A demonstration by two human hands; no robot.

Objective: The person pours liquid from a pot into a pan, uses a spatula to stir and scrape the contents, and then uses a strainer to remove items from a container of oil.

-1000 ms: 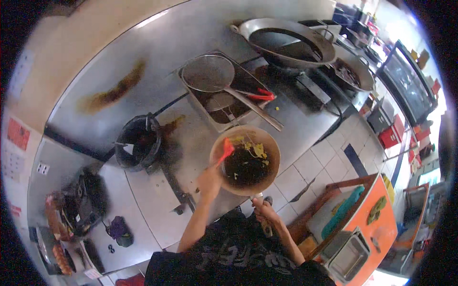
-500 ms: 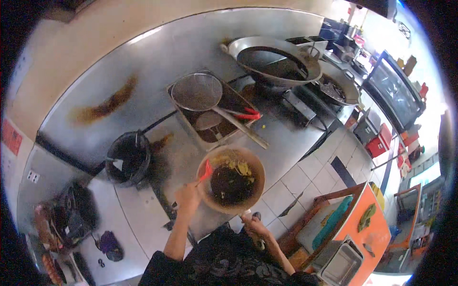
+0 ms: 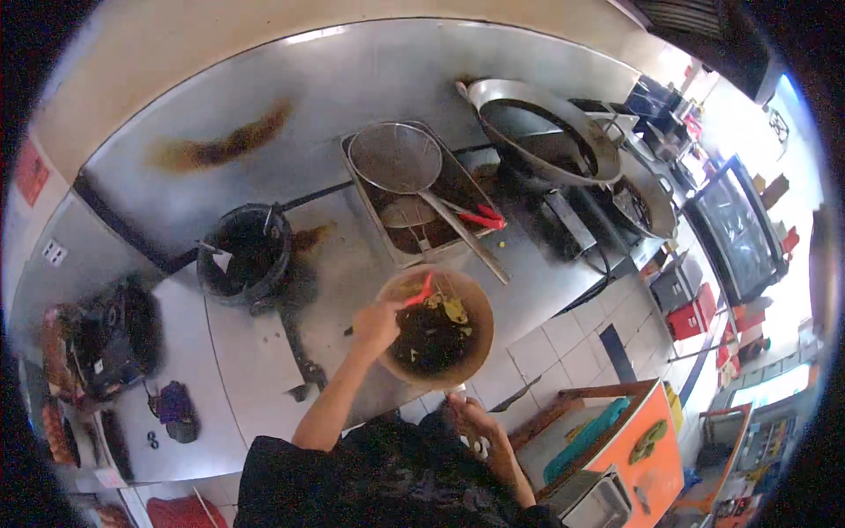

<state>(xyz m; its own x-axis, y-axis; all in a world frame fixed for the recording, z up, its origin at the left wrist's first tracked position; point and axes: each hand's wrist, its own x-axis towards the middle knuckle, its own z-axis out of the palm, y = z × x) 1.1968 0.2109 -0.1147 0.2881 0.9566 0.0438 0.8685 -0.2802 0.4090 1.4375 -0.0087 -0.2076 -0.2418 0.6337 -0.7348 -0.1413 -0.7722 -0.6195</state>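
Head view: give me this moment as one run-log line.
left hand: holds red utensil in pan | right hand: grips pan handle | pan: yellow pieces inside | beyond: strainer across metal tray

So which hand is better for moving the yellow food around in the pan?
Probably the left hand: it holds the red tool, which reaches over the pan near the yellow food. The right hand is busy gripping the handle.

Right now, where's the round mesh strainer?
In the head view, upper centre: the strainer rests across the rectangular metal tray, just beyond the frying pan, left of the big wok.
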